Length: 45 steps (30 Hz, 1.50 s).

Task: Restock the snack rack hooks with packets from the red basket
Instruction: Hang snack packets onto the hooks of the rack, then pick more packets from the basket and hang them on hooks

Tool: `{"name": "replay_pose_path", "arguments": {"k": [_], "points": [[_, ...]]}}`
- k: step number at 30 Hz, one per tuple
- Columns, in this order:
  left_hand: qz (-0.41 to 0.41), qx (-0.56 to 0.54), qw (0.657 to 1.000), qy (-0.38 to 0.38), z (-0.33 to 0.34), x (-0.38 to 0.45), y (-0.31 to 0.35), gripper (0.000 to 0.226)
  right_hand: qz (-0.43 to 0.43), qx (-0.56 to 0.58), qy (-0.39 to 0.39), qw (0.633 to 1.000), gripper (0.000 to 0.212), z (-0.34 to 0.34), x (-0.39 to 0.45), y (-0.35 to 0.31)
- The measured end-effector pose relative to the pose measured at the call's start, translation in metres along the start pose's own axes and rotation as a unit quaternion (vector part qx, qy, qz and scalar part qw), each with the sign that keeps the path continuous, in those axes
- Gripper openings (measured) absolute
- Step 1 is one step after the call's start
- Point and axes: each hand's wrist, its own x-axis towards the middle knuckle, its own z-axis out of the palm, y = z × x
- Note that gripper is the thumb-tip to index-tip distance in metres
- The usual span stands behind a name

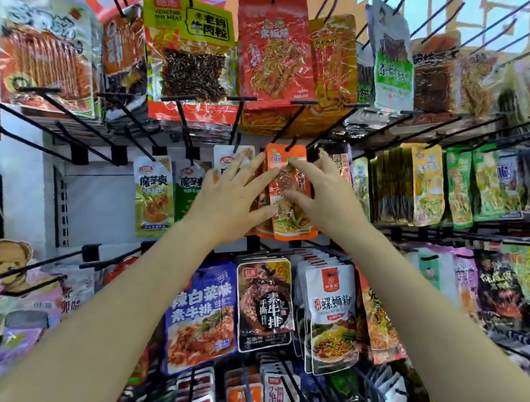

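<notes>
**Both hands on the orange packet at the middle hook**

Where the snack rack's middle row meets the centre, an orange packet (290, 192) hangs on a black hook (292, 143). The left hand (228, 200) lies against its left edge with fingers spread and straight. The right hand (320, 189) pinches the packet's front between thumb and fingertips. A grey-white packet (331, 310) hangs in the row below

two hands (231, 200), one orange packet (290, 192) between them.
</notes>
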Motion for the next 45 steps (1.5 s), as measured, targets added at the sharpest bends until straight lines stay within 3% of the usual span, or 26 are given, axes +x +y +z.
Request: {"name": "replay_pose_path", "arguments": {"k": [4, 10, 14, 18, 22, 24, 27, 31, 34, 38, 41, 45], "points": [[-0.022, 0.001, 0.999, -0.035, 0.009, 0.002, -0.005, 0.071, 0.013, -0.029, -0.058, 0.998, 0.061, 0.008, -0.003, 0.007], [-0.020, -0.048, 0.998, -0.025, 0.002, -0.005, -0.007, 0.068, 0.020, 0.003, -0.026, 0.999, 0.056, 0.007, -0.006, 0.009], [0.019, -0.122, 0.986, 0.112, -0.009, -0.020, 0.008, 0.063, -0.019, 0.042, 0.047, 0.998, 0.045, -0.011, -0.026, 0.005], [0.077, -0.233, 0.946, 0.212, -0.013, -0.036, 0.050, 0.053, -0.039, 0.056, 0.126, 0.990, 0.036, -0.049, -0.072, 0.007], [0.154, -0.306, 0.893, 0.292, 0.012, -0.059, 0.127, 0.040, 0.003, 0.011, 0.149, 0.989, 0.036, -0.090, -0.150, 0.030], [0.172, -0.356, 0.873, 0.287, 0.039, -0.078, 0.175, 0.037, 0.044, -0.026, 0.148, 0.988, 0.034, -0.104, -0.200, 0.053], [0.190, -0.447, 0.851, 0.198, 0.091, -0.103, 0.252, 0.035, 0.162, -0.081, 0.106, 0.978, 0.033, -0.119, -0.287, 0.098], [0.210, -0.490, 0.846, -0.001, 0.177, -0.146, 0.348, 0.040, 0.340, -0.116, 0.039, 0.932, 0.035, -0.119, -0.420, 0.149], [0.236, -0.491, 0.824, -0.159, 0.242, -0.194, 0.408, 0.053, 0.473, -0.143, -0.058, 0.868, 0.036, -0.111, -0.522, 0.170], [0.236, -0.477, 0.770, -0.353, 0.300, -0.268, 0.456, 0.059, 0.622, -0.089, -0.184, 0.756, 0.045, -0.102, -0.626, 0.171], [0.265, -0.447, 0.743, -0.421, 0.329, -0.313, 0.467, 0.066, 0.674, -0.052, -0.256, 0.690, 0.049, -0.089, -0.674, 0.171], [0.269, -0.421, 0.738, -0.454, 0.343, -0.336, 0.470, 0.077, 0.721, -0.016, -0.299, 0.625, 0.049, -0.068, -0.710, 0.177]]}}
